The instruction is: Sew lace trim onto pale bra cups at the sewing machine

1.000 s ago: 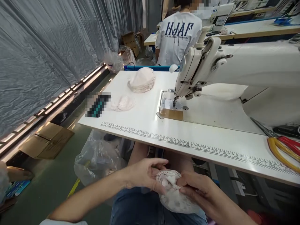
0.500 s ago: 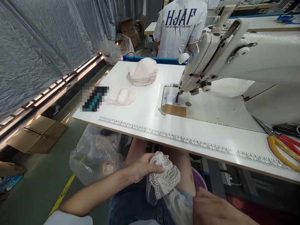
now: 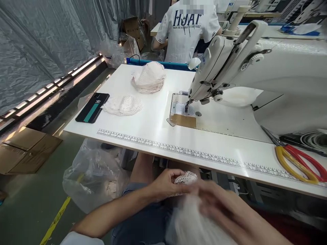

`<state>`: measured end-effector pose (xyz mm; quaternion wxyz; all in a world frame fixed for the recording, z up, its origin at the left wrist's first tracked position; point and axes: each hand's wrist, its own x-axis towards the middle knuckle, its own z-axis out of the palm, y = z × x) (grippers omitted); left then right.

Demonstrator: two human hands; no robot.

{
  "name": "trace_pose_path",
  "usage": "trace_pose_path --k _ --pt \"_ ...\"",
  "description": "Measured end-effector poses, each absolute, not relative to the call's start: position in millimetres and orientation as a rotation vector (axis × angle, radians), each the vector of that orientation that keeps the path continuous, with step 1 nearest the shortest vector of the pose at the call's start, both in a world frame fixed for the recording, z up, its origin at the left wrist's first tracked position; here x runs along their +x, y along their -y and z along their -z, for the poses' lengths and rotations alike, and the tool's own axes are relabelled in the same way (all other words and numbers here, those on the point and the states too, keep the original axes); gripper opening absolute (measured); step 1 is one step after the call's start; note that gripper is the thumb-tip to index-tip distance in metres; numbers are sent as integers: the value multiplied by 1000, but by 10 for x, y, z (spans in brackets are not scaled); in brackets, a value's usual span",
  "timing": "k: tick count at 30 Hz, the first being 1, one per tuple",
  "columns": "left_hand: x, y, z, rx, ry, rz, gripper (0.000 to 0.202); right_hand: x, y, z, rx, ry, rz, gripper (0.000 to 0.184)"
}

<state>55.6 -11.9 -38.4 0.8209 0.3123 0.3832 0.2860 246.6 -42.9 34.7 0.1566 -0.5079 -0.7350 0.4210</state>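
Note:
My left hand (image 3: pixel 165 185) is closed on a white lace piece (image 3: pixel 187 177) above my lap, with thumb and fingers pinching its edge. My right hand (image 3: pixel 221 202) meets the lace from the right, its fingers smeared by motion, so its grip is unclear. Beneath the hands hangs blurred, whitish sheer material (image 3: pixel 190 219); whether it joins the lace cannot be made out. On the table lie a single pale lace cup (image 3: pixel 125 104) and, behind it, a stack of similar cups (image 3: pixel 149 77).
A white sewing machine (image 3: pixel 288 61) stands on the table (image 3: pixel 143 127), its needle area right of the cups. Scissors with red and yellow handles (image 3: pixel 293 163) lie at the right. A phone (image 3: pixel 93 108) rests near the left edge. A plastic bag (image 3: pixel 94 173) sits below; a person (image 3: pixel 186 34) sits beyond.
My right hand has come up from the lower right to the lace in my left hand. The lace is now more bunched and covered by the hands. The view has shifted slightly.

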Motion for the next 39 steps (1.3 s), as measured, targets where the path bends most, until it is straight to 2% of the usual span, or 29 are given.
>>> trace_pose_path --k 3,6,18,23,28,32,39 --pt "593 187 347 662 -714 -609 43 2400 358 -259 -1566 2038 -1238 32" --pt "585 247 351 646 -709 -618 46 2384 343 -195 -1602 1964 -1324 31" --pt "341 232 239 1182 -846 -551 26 2366 310 -181 -1408 1583 -1809 22" --pt "294 220 247 1214 -894 -513 23 2402 337 -186 -1351 1430 -1930 24" --pt "264 219 235 1141 -782 -496 23 2400 353 -178 -1368 1402 -1946 29" --pt "193 166 65 1341 -675 -495 26 2393 361 -171 -1390 1429 -1902 31" --pt "224 154 10 1577 -959 -403 21 2420 386 -108 -1450 1511 -1746 26"
